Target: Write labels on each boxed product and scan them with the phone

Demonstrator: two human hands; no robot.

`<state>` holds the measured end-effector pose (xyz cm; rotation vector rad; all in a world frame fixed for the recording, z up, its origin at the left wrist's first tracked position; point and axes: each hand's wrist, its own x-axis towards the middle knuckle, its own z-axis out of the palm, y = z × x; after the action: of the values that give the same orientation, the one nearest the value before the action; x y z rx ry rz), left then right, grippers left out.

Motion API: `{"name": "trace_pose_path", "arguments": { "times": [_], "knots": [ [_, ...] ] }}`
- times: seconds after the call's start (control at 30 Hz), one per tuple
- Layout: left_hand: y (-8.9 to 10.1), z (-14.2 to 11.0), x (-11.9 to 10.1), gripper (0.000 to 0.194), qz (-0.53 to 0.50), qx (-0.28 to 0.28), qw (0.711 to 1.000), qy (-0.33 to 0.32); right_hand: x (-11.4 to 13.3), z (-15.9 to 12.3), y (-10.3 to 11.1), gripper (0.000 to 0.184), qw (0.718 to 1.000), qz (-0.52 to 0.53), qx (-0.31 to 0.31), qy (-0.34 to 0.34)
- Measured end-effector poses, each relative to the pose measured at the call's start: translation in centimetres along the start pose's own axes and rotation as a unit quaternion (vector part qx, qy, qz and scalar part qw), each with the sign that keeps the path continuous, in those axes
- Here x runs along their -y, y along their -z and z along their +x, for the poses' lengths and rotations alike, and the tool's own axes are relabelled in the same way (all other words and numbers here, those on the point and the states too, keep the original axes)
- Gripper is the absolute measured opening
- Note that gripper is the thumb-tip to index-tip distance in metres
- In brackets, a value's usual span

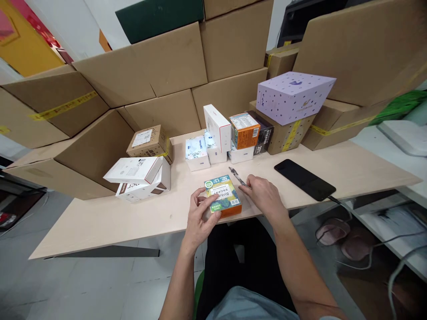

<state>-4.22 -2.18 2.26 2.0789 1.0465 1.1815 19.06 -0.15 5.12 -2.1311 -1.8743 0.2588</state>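
Observation:
On the table's near edge rests a small colourful box, blue-green and yellow on top with an orange side. My left hand grips its left end, with fingers over the top and the thumb at the near side. Just right of the box, my right hand has its fingers closed on the rear end of a pen. The pen's tip points away from me and to the left, close to the tabletop. My right fingertips are beside the box, and part of the pen is hidden under them.
White boxes, an orange box and a lilac box stand behind. A black phone with a cable lies right. White cartons and a brown carton sit left. Large cardboard boxes wall the table's back.

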Motion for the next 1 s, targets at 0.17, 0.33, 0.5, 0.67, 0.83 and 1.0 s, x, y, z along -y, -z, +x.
{"name": "trace_pose_path", "arguments": {
  "times": [0.17, 0.33, 0.5, 0.67, 0.83, 1.0],
  "knots": [
    [0.1, 0.0, 0.0, 0.037, -0.001, 0.000, 1.000, -0.001, -3.8, -1.5, 0.4, 0.038, 0.990, -0.014, -0.142, -0.024],
    [0.0, 0.0, 0.1, 0.037, 0.000, -0.002, 1.000, -0.003, -11.4, -2.2, 1.9, 0.083, 0.977, -0.068, -0.160, -0.124],
    [-0.1, 0.0, 0.2, 0.037, -0.003, 0.000, 1.000, 0.001, -16.5, -1.4, 1.9, 0.084, 0.992, 0.011, -0.068, -0.110],
    [-0.1, -0.1, 0.3, 0.037, -0.009, 0.000, 1.000, -0.003, -16.2, -1.8, 1.2, 0.071, 0.989, 0.014, -0.141, -0.047],
    [-0.1, -0.1, 0.3, 0.036, -0.008, 0.001, 1.000, 0.005, -14.0, -3.0, 1.0, 0.073, 0.979, -0.018, -0.197, -0.042],
    [-0.1, -0.1, 0.2, 0.036, -0.007, 0.001, 1.000, 0.004, -10.6, -4.4, -0.1, 0.061, 0.954, 0.030, -0.291, 0.068]
  ]
}}
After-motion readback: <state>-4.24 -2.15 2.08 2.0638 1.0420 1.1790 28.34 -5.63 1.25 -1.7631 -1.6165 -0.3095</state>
